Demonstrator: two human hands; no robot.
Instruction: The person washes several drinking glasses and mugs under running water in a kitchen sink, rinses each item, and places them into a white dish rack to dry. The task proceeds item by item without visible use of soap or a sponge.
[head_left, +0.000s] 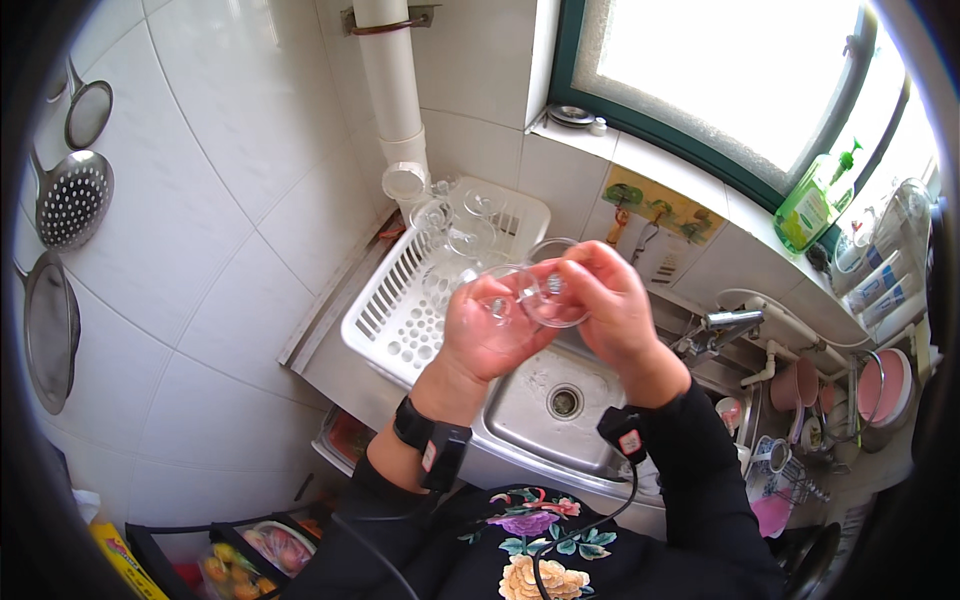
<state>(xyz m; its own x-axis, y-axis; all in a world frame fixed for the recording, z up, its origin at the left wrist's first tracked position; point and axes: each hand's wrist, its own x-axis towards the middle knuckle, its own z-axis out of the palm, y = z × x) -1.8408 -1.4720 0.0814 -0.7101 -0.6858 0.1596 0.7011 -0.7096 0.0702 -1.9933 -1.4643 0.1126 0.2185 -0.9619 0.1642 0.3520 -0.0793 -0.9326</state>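
Note:
Both hands are raised over the sink, holding clear glassware (555, 289) with round, see-through edges. Its transparency and the overlapping outlines leave it uncertain whether this is one piece or two. My left hand (487, 334) cups the glass from below, palm up. The fingers of my right hand (611, 292) grip it on the right side. Just behind and left of my hands, several clear stemmed glasses (471, 234) stand in a white plastic basket (365, 330). Under my hands is the stainless steel sink (525, 405) with its round drain (565, 401).
A chrome faucet (720, 330) juts out right of my right hand. Green-framed window (675, 142) behind holds a green pump bottle (810, 206) on its sill. A white pipe (390, 82) rises behind the basket. Cups and a pink pot (793, 384) crowd the right. Strainers (75, 199) hang left.

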